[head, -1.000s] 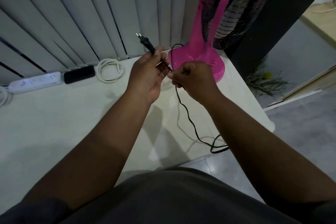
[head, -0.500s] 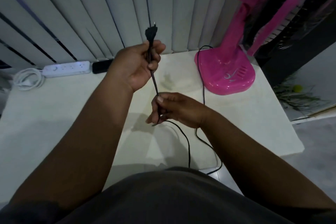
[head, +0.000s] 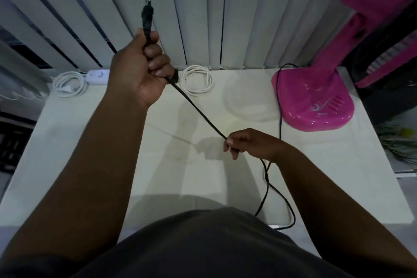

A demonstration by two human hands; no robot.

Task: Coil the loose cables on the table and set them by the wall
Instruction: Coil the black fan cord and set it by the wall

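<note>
both hands, left hand (head: 137,72) and right hand (head: 250,144), grip a black cable (head: 198,110) over the white table (head: 90,142) by blinds (head: 203,13)

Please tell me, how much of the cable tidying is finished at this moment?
Done: two white coils lie by the blinds. In hand: the left hand grips the black cable below its plug, the right hand pinches it lower. Left: the cable is uncoiled, trailing off the table.

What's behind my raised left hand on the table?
Beside the left hand, a coiled white cable lies by the vertical blinds, and one end of a white power strip shows. The hand covers the strip's remainder.
</note>
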